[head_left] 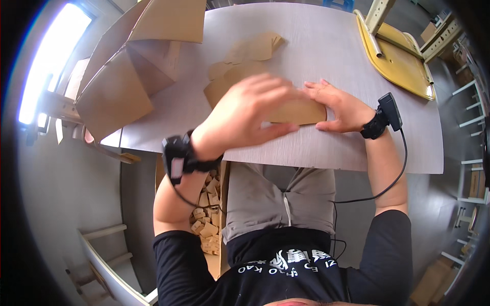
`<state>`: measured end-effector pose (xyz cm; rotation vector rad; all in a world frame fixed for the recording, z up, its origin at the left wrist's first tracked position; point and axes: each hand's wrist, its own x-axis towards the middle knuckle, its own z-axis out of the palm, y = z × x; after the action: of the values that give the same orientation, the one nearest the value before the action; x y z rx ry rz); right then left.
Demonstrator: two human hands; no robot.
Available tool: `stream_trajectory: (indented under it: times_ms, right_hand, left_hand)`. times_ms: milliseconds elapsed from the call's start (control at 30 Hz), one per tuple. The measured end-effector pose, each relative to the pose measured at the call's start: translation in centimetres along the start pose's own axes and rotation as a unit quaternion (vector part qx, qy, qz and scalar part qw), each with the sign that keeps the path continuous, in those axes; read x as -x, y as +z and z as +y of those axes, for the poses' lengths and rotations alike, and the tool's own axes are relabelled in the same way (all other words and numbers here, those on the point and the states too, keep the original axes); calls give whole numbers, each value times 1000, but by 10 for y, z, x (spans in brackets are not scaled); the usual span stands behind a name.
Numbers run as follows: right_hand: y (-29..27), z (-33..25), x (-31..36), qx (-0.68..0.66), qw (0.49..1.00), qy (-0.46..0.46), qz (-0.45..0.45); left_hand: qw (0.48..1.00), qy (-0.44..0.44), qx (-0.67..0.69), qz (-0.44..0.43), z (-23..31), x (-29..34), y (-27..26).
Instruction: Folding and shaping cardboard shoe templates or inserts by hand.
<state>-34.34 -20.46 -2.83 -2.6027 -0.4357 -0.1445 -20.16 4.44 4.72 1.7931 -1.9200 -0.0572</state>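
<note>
A flat brown cardboard piece (301, 112) lies on the pale table in front of me. My right hand (341, 106) holds its right end, with the thumb at the near edge and the fingers at the far side. Over the left part of the piece is my left hand (250, 109), smeared by motion. Its fingers stretch to the right and the thumb is apart from them; whether it touches the cardboard I cannot tell. Just beyond the left hand, more flat cardboard pieces (255, 48) lie overlapping. Each wrist wears a black strapped device with a cable.
A large open cardboard box (115, 97) stands at the table's left. Below the near table edge, a carton (223, 224) beside my legs holds many cardboard scraps (208, 224). A yellow folding chair (400, 64) is at the table's far right. Racks (472, 122) line the right side.
</note>
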Motion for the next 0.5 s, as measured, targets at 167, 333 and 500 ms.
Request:
stream_trajectory:
  times_ms: [167,333,500]
  right_hand:
    - [5,13,1,-28,998,1,58]
    - [9,19,0,6,995,10,99]
    - [11,32,-4,12,989,57,138]
  left_hand:
    - [990,-24,-131,-47,-29,-40,48]
    - [993,-41,-83,-72,-34,-38,68]
    - [996,-41,-59,-55,-33,-40,71]
